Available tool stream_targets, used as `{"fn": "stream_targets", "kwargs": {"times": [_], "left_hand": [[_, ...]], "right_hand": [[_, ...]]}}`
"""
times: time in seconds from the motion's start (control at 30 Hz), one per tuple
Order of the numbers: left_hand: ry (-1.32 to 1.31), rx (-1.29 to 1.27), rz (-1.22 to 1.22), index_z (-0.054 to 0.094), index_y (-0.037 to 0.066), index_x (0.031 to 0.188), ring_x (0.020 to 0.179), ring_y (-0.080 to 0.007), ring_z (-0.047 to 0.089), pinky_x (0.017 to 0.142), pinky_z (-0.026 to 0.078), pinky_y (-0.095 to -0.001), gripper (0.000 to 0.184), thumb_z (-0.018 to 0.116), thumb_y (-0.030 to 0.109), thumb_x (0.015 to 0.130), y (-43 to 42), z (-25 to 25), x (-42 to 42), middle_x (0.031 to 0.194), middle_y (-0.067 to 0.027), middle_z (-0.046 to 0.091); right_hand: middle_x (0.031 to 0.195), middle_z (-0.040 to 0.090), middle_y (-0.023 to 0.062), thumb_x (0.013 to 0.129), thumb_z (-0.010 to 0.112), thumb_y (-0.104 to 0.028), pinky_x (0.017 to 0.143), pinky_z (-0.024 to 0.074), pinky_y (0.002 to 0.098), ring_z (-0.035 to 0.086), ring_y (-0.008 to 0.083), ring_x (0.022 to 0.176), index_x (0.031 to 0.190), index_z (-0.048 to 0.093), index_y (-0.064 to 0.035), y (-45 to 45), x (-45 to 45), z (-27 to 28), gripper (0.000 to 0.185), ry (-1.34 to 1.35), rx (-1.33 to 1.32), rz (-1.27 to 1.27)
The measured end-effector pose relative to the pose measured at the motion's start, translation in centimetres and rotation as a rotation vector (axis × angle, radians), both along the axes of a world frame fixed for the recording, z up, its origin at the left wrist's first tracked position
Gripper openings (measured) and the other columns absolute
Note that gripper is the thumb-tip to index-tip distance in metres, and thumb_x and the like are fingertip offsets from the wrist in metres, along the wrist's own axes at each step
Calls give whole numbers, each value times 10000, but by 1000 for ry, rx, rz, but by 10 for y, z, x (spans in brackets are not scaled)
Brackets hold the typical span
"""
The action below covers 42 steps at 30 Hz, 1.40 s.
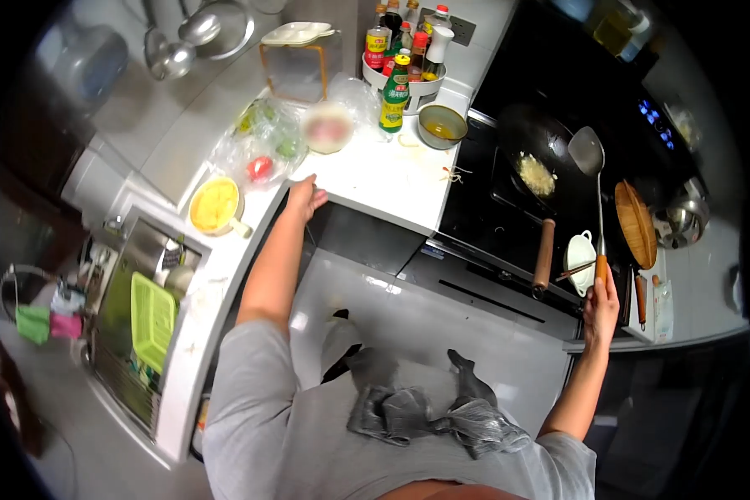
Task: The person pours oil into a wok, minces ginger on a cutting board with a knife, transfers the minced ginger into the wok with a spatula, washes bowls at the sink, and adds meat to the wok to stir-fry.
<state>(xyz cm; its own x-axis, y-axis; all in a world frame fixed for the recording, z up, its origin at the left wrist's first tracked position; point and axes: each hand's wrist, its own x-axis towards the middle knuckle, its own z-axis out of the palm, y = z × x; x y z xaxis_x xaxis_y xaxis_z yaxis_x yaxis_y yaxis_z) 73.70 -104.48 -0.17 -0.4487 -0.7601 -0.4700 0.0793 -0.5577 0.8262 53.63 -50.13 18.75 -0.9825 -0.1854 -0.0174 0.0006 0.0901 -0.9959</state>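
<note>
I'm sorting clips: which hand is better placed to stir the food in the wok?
Probably the right hand: it holds the spatula, blade near the wok. The left hand is at the counter edge.

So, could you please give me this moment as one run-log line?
right hand: holding spatula, blade at wok | left hand: open at counter edge | pale chopped food in wok | green bottle beside bowl

Hands at counter and stove

The right hand (602, 307) gripped a spatula (587, 152) at right; the left hand (307, 198) touched the counter (367, 185) near center.
</note>
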Motion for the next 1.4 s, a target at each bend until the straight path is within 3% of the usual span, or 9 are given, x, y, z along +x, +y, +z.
{"fn": "stream_targets", "kwargs": {"times": [0.17, 0.27, 0.37, 0.47, 0.57, 0.77, 1.07, 1.33, 1.4], "left_hand": [[-18, -22, -77, 425, -23, 1200, 909, -267, 540, 727, 509, -403, 514, 623, 229, 798, -123, -35, -67, 1154, -177, 481], [-229, -1168, -685, 499, 44, 1152, 929, -237, 572, 789, 484, -365, 454, 673, 220, 772, -163, -62, -71, 1030, -111, 593], [131, -638, -634, 497, 56, 1135, 968, -263, 568, 755, 535, -428, 400, 606, 281, 822, -192, -108, -101, 1105, -143, 556], [166, 311, -290, 514, 70, 1122, 977, -286, 570, 784, 524, -452, 324, 561, 247, 855, -169, -50, -107, 1086, -129, 573], [197, 432, -243, 521, 76, 1119, 988, -315, 564, 801, 516, -474, 288, 533, 226, 873, -166, -40, -107, 1084, -124, 575], [331, 395, -253, 502, -1, 1104, 953, -310, 583, 760, 552, -420, 298, 545, 157, 856, -140, -16, -90, 1061, -160, 570], [242, 129, -757, 439, -47, 1097, 821, -296, 603, 580, 576, -307, 290, 507, 68, 839, -28, 101, -153, 1011, -185, 542], [-126, -407, -911, 125, 171, 1279, 750, -267, 599, 487, 552, -326, 715, 535, 18, 713, 103, 191, -318, 1057, -185, 456], [-273, -592, -1020, -164, 228, 1378, 732, -289, 601, 462, 528, -299, 1003, 567, 45, 717, 126, 193, -362, 1195, -235, 389]], "right_hand": [[614, 436, -29, 905, 499, -170, 298, 173, 141, 252, -2, 362, 1327, 380, -91, -28, 57, 29, 446, -50, -67, -132], [627, 436, -24, 905, 497, -169, 307, 172, 142, 252, 0, 372, 1332, 372, -85, -52, 82, 45, 452, -96, -121, -245], [644, 438, -18, 909, 491, -170, 311, 167, 140, 241, 5, 376, 1343, 352, -89, -70, 92, 55, 463, -133, -157, -314], [645, 441, -1, 913, 482, -172, 303, 163, 140, 239, 8, 375, 1338, 358, -93, -75, 89, 53, 450, -198, -283, -308], [655, 445, 12, 918, 476, -177, 295, 157, 135, 237, 6, 380, 1334, 358, -101, -82, 78, 47, 439, -244, -385, -298], [648, 453, 21, 920, 477, -187, 287, 155, 133, 228, 5, 373, 1322, 368, -104, -92, 70, 41, 426, -313, -455, -291], [649, 444, -1, 902, 495, -169, 309, 176, 130, 258, 11, 386, 1341, 323, -97, -72, 34, 29, 477, -328, -338, -129], [635, 471, 13, 889, 501, -130, 318, 183, 167, 254, 29, 380, 1356, 259, -104, -62, -17, 16, 526, -513, -255, -16], [638, 478, 20, 889, 503, -130, 315, 187, 167, 256, 34, 378, 1329, 289, -110, -63, -24, 14, 490, -581, -287, -3]]}}
